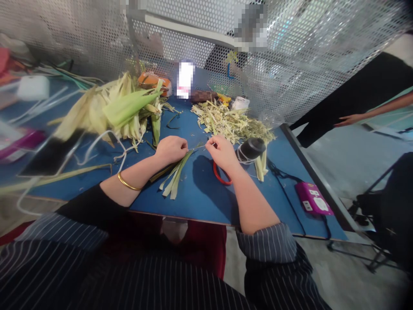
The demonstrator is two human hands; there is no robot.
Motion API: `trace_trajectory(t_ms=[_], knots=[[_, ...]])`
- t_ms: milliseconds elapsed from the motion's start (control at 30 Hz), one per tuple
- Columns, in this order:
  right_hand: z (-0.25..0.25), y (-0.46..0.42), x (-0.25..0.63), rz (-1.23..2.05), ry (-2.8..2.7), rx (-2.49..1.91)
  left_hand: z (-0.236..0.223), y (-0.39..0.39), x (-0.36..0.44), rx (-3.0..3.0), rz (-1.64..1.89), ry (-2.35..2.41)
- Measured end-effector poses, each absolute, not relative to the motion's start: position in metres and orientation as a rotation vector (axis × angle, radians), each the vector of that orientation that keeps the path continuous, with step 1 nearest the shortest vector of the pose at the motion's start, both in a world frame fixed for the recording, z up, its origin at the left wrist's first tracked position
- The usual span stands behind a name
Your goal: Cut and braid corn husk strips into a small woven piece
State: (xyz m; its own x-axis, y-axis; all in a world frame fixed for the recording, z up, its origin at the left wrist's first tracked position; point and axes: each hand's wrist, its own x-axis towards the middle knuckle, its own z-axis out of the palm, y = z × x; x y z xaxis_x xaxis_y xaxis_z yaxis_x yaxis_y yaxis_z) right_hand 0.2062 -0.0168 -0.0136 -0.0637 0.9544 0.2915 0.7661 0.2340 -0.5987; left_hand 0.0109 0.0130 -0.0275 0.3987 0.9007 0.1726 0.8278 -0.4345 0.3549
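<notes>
My left hand point(171, 150) is closed, its fingertips pinching one end of a thin thread point(197, 147). The thread runs taut across to my right hand point(222, 151), also closed in a pinch. Beneath the thread and beside my left hand lies a small bunch of green leaf strips point(174, 180), fanned towards the table's front edge; whether the left fingers also grip it is hidden. Red-handled scissors point(222, 177) lie partly under my right wrist. Close to the right of that wrist stands a dark spool point(253, 148) with pale thread wound about its base.
Corn husks point(112, 107) are heaped at the back left of the blue table point(200, 202). Shredded husk point(222, 118) is piled behind my right hand. A purple box point(313, 198) with cables sits at the right. A lit phone point(185, 79) leans near the mesh screen. Another person's hand point(350, 120) hangs beyond.
</notes>
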Motion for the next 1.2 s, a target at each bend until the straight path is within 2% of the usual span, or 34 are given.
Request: trace_trajectory(t_ms=[200, 367, 567, 733, 967, 1200], knots=[[-0.016, -0.022, 0.194, 0.991, -1.565, -1.354, -0.032, 0.016, 0.01, 2.414, 0.515, 1.515], [-0.03, -0.021, 0.184, 1.3, -1.411, -1.061, -0.032, 0.018, 0.009, 2.345, 0.579, 1.477], [-0.041, -0.009, 0.19, 1.138, -1.414, -1.147, -0.029, 0.017, 0.012, 1.719, 0.809, 1.198], [-0.043, -0.009, 0.187, 1.141, -1.46, -1.129, -0.033, 0.012, 0.021, 1.348, 0.939, 0.86], [-0.042, -0.01, 0.187, 1.098, -1.572, -1.143, -0.033, 0.01, 0.024, 1.452, 0.906, 0.853], [-0.04, -0.013, 0.191, 0.783, -1.871, -1.215, -0.03, 0.008, 0.023, 1.641, 0.911, 0.95]])
